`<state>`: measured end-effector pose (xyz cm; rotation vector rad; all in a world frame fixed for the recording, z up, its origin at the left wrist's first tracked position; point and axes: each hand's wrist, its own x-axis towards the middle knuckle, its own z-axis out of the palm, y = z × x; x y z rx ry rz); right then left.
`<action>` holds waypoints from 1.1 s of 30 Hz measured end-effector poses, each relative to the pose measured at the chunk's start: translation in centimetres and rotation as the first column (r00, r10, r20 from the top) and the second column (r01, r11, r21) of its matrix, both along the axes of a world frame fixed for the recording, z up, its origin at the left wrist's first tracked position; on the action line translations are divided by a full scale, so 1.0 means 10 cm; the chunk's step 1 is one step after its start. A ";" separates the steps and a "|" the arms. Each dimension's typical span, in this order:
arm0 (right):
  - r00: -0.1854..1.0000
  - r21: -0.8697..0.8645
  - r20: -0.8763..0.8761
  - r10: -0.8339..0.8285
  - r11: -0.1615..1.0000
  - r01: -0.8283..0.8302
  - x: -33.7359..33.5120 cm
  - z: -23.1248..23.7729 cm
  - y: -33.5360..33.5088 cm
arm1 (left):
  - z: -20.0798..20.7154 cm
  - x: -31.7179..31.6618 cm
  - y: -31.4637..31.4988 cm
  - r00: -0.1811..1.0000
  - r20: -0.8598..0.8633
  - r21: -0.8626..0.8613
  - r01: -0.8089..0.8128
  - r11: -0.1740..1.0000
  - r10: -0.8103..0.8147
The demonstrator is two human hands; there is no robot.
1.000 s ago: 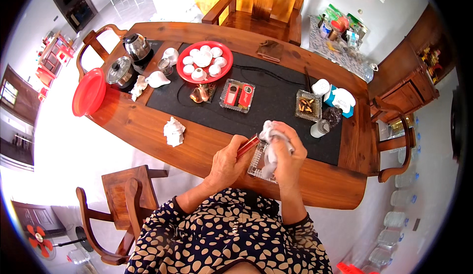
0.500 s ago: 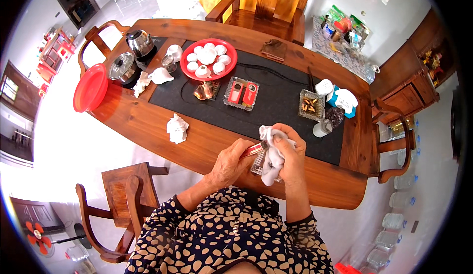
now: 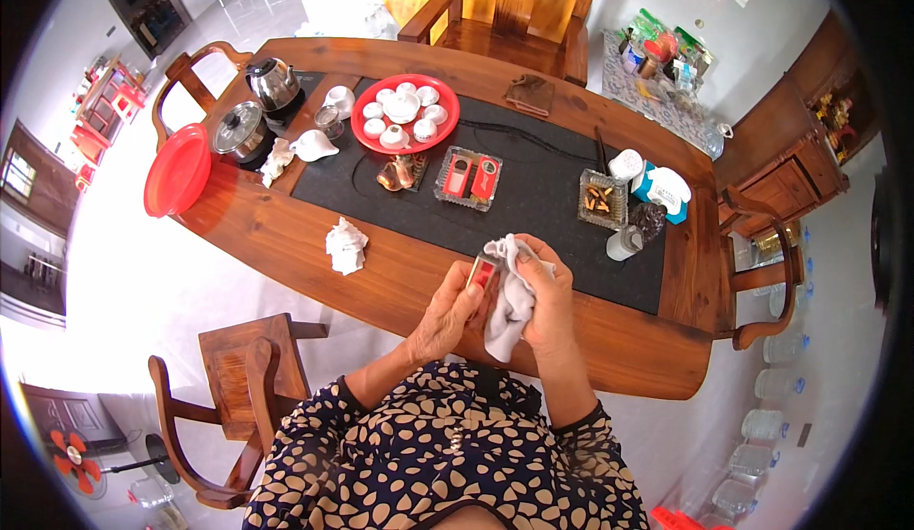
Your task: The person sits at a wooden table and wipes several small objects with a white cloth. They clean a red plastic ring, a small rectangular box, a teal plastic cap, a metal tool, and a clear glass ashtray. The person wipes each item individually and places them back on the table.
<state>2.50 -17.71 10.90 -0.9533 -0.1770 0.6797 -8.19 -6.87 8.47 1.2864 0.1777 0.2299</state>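
My left hand [image 3: 447, 313] is closed around a small red-and-silver, box-shaped thing [image 3: 483, 271], thumb along its side. What exactly it is I cannot make out; the cloth and my fingers cover part of it. A crumpled white cloth [image 3: 511, 313] is bunched in my right hand [image 3: 546, 294], pressed against the right side of that thing. Both hands are over the near edge of the wooden table [image 3: 400, 282]. Beyond them lies a square glass dish [image 3: 467, 204] with red items in it. A crumpled white tissue [image 3: 346, 246] sits to the left.
A red tray [image 3: 370, 140] of white teacups stands farther back, near a kettle [image 3: 273, 85], a lidded pot [image 3: 239, 132] and an upright-leaning red tray [image 3: 178, 170]. To the right are an ashtray [image 3: 603, 218] with butts, a jar [image 3: 625, 243] and a tissue pack [image 3: 663, 193].
My left hand has tipped the small red-sided thing more upright. My right hand and the cloth have shifted slightly left, covering the clear ridged part that showed below before.
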 end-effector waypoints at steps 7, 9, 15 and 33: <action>0.461 -0.210 0.887 -0.017 0.874 0.437 -0.33 -0.13 0.13 | -0.09 0.07 -0.02 0.986 0.016 0.208 -0.164 0.964 0.164; 0.238 -0.180 0.970 0.057 0.825 0.536 -0.41 -0.12 0.13 | -0.13 0.05 -0.01 0.986 0.051 0.159 -0.167 0.973 0.161; 0.177 -0.216 0.973 0.151 0.866 0.450 -0.46 -0.08 -0.01 | -0.23 -0.05 0.04 0.990 -0.066 0.124 -0.117 0.985 0.126; -0.045 -0.202 0.952 0.303 0.734 0.649 -0.53 -0.06 0.08 | -0.08 0.08 0.01 0.987 -0.156 -0.620 -0.133 0.773 0.045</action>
